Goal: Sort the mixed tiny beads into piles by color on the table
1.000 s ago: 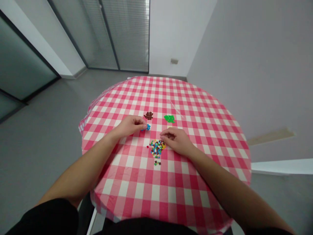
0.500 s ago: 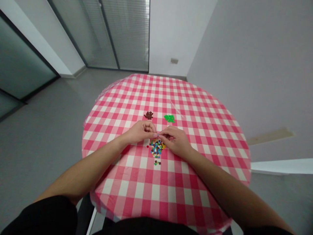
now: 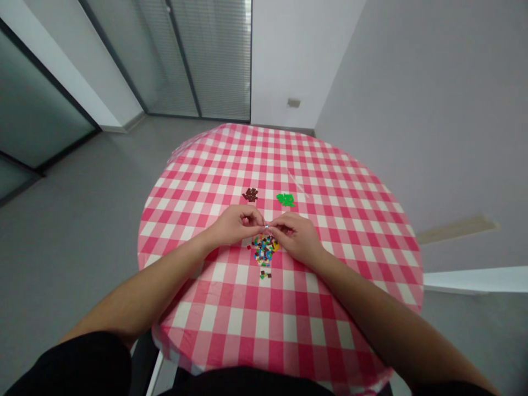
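Observation:
My left hand [image 3: 238, 224] and my right hand [image 3: 297, 234] meet fingertip to fingertip over the middle of the table. Pinched between them is a tiny light-blue piece [image 3: 267, 226], too small to make out its exact kind; both thumbs and forefingers close on it. Just below the fingertips lies a mixed heap of small building bricks [image 3: 264, 252] in blue, brown, yellow, green, red and white. Beyond my hands rest a pile of dark brown bricks [image 3: 250, 194] on the left and a pile of bright green bricks [image 3: 285, 199] on the right.
A red-and-white checked cloth [image 3: 231, 308] covers the round table. A few loose bricks [image 3: 265, 275] lie apart on the near side of the mixed heap. A white wall and glass partition [image 3: 218, 60] stand behind the table.
My left fingers have shifted slightly around the tiny piece, and more of it shows between the fingertips. My right hand and the piles stay in place.

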Demonstrator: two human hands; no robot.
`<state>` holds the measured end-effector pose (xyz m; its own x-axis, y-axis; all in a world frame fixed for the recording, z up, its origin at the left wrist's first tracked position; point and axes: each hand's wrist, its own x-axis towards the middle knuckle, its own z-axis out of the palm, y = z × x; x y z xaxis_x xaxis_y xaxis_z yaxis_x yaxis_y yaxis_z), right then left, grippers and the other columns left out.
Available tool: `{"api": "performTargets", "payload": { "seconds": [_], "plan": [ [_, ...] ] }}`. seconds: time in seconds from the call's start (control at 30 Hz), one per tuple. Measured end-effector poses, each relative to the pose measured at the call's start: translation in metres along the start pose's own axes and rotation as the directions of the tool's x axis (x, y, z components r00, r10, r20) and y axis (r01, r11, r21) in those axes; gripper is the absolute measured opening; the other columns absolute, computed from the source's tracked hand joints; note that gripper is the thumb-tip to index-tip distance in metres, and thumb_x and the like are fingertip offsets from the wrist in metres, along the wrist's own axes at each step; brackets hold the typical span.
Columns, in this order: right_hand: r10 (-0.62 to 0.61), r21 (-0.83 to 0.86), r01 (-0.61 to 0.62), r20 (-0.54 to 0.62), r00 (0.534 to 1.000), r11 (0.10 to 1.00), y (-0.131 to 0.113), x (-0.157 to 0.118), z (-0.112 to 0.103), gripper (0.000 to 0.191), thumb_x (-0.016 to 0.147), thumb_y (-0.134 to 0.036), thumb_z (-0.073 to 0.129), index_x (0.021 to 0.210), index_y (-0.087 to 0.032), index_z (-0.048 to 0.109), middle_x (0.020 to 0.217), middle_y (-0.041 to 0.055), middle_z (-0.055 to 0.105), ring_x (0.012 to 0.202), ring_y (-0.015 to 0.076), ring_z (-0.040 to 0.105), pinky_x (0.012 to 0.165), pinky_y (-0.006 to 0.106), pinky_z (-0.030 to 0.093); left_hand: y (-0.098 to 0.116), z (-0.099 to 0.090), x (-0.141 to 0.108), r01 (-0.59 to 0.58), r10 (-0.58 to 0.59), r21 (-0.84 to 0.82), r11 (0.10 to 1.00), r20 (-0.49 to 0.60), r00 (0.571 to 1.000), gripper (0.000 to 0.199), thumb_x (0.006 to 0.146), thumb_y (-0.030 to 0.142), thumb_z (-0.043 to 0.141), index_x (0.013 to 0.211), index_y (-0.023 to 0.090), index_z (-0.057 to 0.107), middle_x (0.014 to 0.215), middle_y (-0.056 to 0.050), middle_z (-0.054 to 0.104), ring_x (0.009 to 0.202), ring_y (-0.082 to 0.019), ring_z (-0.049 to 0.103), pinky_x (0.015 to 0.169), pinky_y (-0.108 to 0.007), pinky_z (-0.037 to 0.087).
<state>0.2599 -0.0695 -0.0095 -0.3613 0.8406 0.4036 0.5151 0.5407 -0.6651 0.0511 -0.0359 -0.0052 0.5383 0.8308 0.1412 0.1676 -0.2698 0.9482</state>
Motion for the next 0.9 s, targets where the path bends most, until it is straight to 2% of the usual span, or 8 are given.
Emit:
{"api": "performTargets", "payload": {
  "seconds": [0.17, 0.27, 0.4, 0.5, 0.67, 0.8, 0.9],
  "plan": [
    [0.018, 0.009, -0.018, 0.001, 1.0, 1.0, -0.001, -0.001, 0.001, 0.016, 0.092, -0.03, 0.062, 0.085, -0.02, 0.072, 0.079, 0.0057, 0.071, 0.071, 0.0174, 0.062, 0.067, 0.03, 0.046, 0.001, -0.006, -0.001, -0.044, 0.044, 0.123, 0.991, 0.0, 0.999, 0.012, 0.078, 0.026, 0.067, 0.072, 0.017, 0.065, 0.079, -0.006, 0.071, 0.075, -0.016, 0.065, 0.072, -0.029, 0.05],
    [0.047, 0.013, -0.046, -0.032, 0.998, 0.999, -0.002, -0.001, 0.0, 0.015, 0.091, -0.029, 0.061, 0.085, -0.021, 0.072, 0.08, 0.0055, 0.071, 0.07, 0.0172, 0.063, 0.066, 0.03, 0.047, 0.001, -0.027, -0.001, -0.03, 0.04, 0.2, 0.979, -0.046, 0.998, 0.012, 0.076, 0.026, 0.068, 0.07, 0.016, 0.064, 0.079, -0.005, 0.071, 0.077, -0.017, 0.066, 0.074, -0.029, 0.05],
    [0.079, 0.03, -0.077, -0.051, 0.996, 0.997, -0.002, 0.0, -0.004, 0.015, 0.09, -0.027, 0.06, 0.083, -0.021, 0.071, 0.08, 0.0059, 0.073, 0.071, 0.0181, 0.064, 0.066, 0.031, 0.048, -0.004, -0.064, -0.002, 0.096, -0.067, 0.348, 0.932, -0.095, 0.993, 0.012, 0.072, 0.028, 0.069, 0.07, 0.017, 0.067, 0.075, -0.005, 0.072, 0.07, -0.017, 0.064, 0.068, -0.028, 0.049],
    [0.094, 0.029, -0.093, -0.056, 0.994, 0.995, -0.003, 0.0, -0.006, 0.015, 0.089, -0.028, 0.06, 0.082, -0.022, 0.071, 0.081, 0.0061, 0.074, 0.073, 0.0195, 0.065, 0.068, 0.033, 0.05, -0.014, -0.079, -0.002, 0.168, -0.132, 0.373, 0.913, -0.12, 0.984, 0.011, 0.071, 0.028, 0.068, 0.068, 0.017, 0.067, 0.071, -0.004, 0.07, 0.067, -0.016, 0.063, 0.063, -0.026, 0.048],
    [0.1, 0.038, -0.098, -0.065, 0.993, 0.994, -0.003, -0.001, -0.006, 0.015, 0.089, -0.029, 0.06, 0.081, -0.021, 0.071, 0.082, 0.0062, 0.074, 0.073, 0.0194, 0.065, 0.068, 0.033, 0.051, -0.029, -0.077, -0.001, 0.196, -0.177, 0.381, 0.903, -0.084, 0.981, 0.006, 0.071, 0.024, 0.066, 0.07, 0.018, 0.067, 0.068, -0.002, 0.069, 0.064, -0.015, 0.063, 0.06, -0.024, 0.046],
    [0.1, 0.037, -0.098, -0.055, 0.993, 0.994, -0.003, -0.001, -0.006, 0.015, 0.089, -0.028, 0.06, 0.081, -0.021, 0.07, 0.081, 0.0064, 0.074, 0.073, 0.0192, 0.066, 0.067, 0.032, 0.05, -0.03, -0.074, -0.001, 0.213, -0.208, 0.39, 0.896, -0.057, 0.976, 0.006, 0.07, 0.024, 0.066, 0.07, 0.018, 0.066, 0.067, -0.002, 0.068, 0.062, -0.014, 0.061, 0.056, -0.024, 0.043],
    [0.101, 0.037, -0.1, -0.028, 0.995, 0.994, -0.003, -0.001, -0.006, 0.015, 0.089, -0.028, 0.059, 0.08, -0.021, 0.07, 0.081, 0.0062, 0.074, 0.073, 0.0189, 0.065, 0.067, 0.032, 0.05, -0.029, -0.074, 0.0, 0.192, -0.19, 0.417, 0.888, -0.047, 0.981, 0.007, 0.071, 0.024, 0.066, 0.069, 0.018, 0.066, 0.067, -0.002, 0.068, 0.061, -0.014, 0.06, 0.056, -0.024, 0.043]
  ]
}}
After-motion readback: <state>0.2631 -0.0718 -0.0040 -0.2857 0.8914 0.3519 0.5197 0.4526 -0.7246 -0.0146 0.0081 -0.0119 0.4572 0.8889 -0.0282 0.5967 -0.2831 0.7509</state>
